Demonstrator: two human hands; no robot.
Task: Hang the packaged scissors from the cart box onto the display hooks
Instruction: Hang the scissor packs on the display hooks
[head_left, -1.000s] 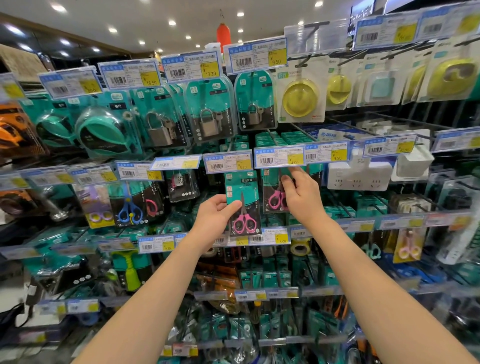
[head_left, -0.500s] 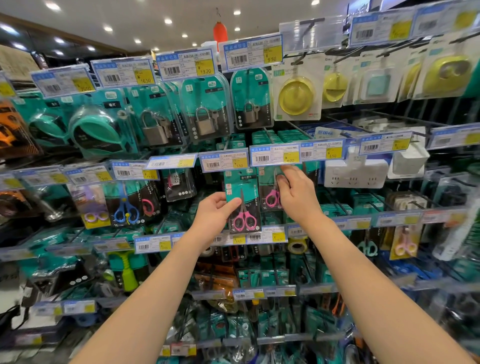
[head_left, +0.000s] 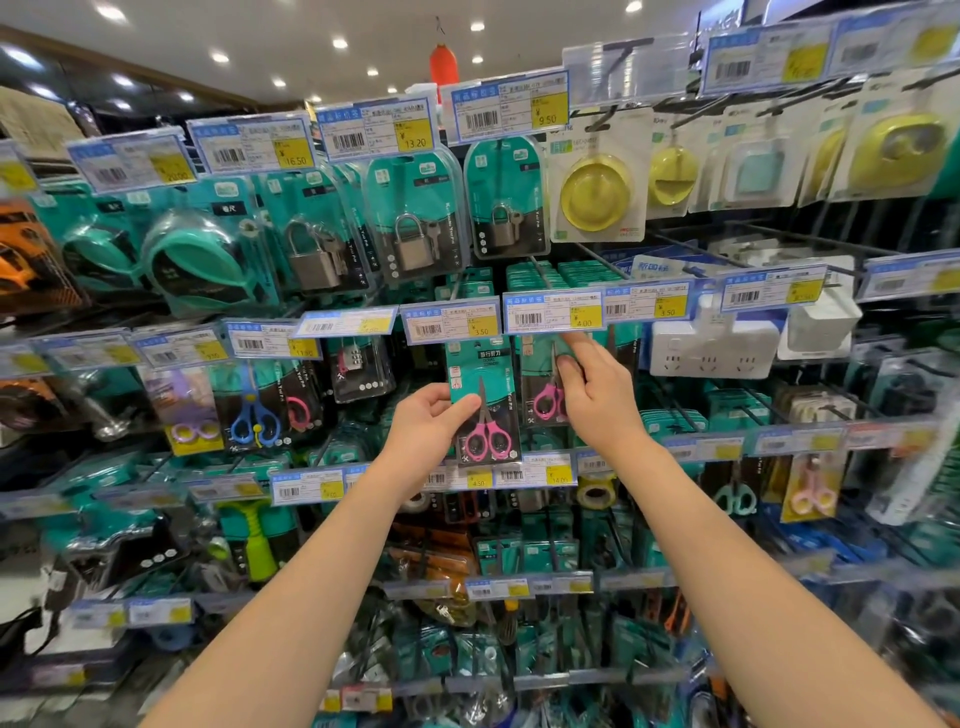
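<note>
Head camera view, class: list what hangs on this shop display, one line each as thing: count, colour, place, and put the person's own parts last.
Pink scissors pack: one, teal card, centre, held by the left hand.
Second pink scissors pack: one, teal card, just right of it, behind the right hand.
Blue scissors: one, left of centre.
Padlock packs: at least three, teal cards, upper row.
Yellow round items: several, white cards, upper right.
White power strip: one, right of centre.
Price tags: many, blue and yellow, along every row.
Left hand: pinching the pack's left edge.
Right hand: fingers at the second pack, under a tag.
</note>
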